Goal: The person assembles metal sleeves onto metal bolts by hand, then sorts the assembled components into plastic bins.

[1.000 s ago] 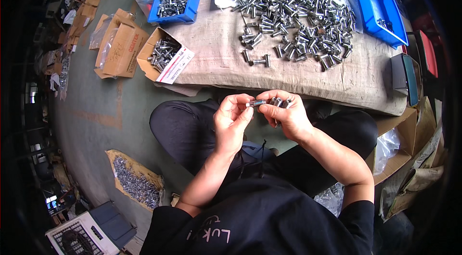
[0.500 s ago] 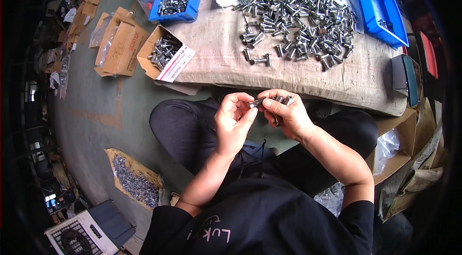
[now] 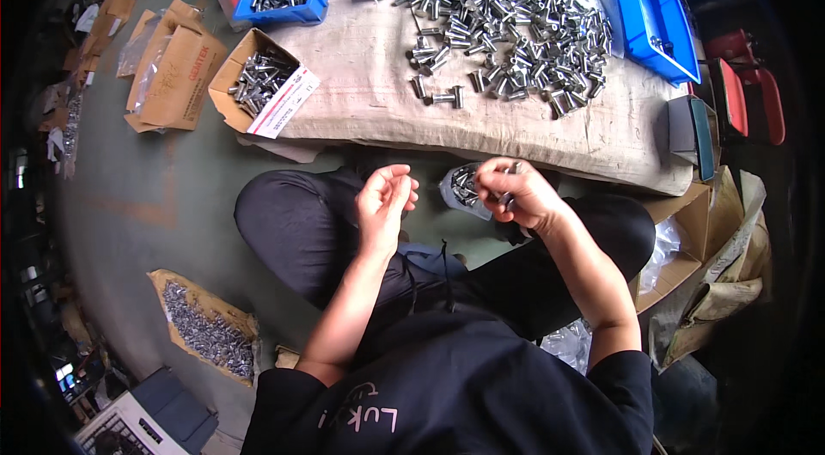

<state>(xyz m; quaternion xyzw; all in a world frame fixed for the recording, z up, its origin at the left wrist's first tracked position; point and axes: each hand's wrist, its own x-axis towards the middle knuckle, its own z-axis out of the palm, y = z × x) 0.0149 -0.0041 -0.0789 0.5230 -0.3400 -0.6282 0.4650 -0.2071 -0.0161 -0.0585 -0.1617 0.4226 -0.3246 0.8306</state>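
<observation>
My right hand (image 3: 526, 200) is closed around a few shiny headed metal pins (image 3: 507, 199), whose ends show past the fingers. Below and left of its fingertips is a clear plastic bag (image 3: 453, 194) with more metal pins inside, down between my legs. My left hand (image 3: 384, 206) is raised left of the bag, apart from the right hand. Its fingers are loosely curled and spread, and no pin shows in them. Beyond both hands, a large heap of headed metal pins (image 3: 516, 34) lies spread over a cloth-covered work surface (image 3: 361, 85).
At the far left stand a blue bin (image 3: 320, 8) of pins and an open carton (image 3: 225, 103) of pins. An upright blue bin (image 3: 634, 34) is at the far right. Small metal parts lie on a cardboard sheet (image 3: 249, 317) at left. A cardboard box (image 3: 698, 232) stands at right.
My hands have moved apart. The pin between their fingertips no longer shows there, and the bag of pins between my legs has come into view. The whole scene has shifted slightly left.
</observation>
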